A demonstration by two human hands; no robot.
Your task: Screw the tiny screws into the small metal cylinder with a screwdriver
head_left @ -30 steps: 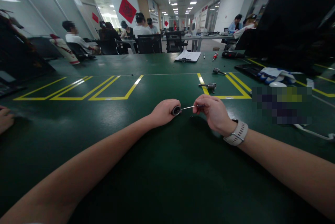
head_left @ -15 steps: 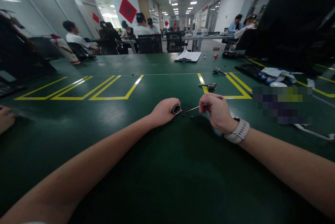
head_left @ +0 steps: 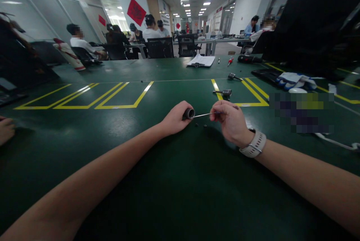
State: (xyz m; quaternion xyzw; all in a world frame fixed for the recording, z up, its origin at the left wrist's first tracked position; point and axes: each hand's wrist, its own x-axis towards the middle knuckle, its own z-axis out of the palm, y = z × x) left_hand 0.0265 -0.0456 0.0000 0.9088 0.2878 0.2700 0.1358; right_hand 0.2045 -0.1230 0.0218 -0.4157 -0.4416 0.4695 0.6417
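My left hand is closed around a short hollow metal cylinder, its open end turned to the right. In my right hand a thin, straight metal tool is pinched; its handle is mostly covered by the fingers, so its kind is unclear. The tip reaches the lower rim of the cylinder's opening; I cannot tell whether it is inside. On the table below lie two tiny dark pieces, a left one and a ring-like right one.
Two metal parts with shafts, a nearer one and a farther one, lie beyond my right hand. Farther back are a clipboard and a red screwdriver. Gloves lie right. Another person's hand rests at the left edge.
The thin tool has moved up and left from the small piece on the table to the cylinder's opening. The cylinder has turned slightly towards the tool.
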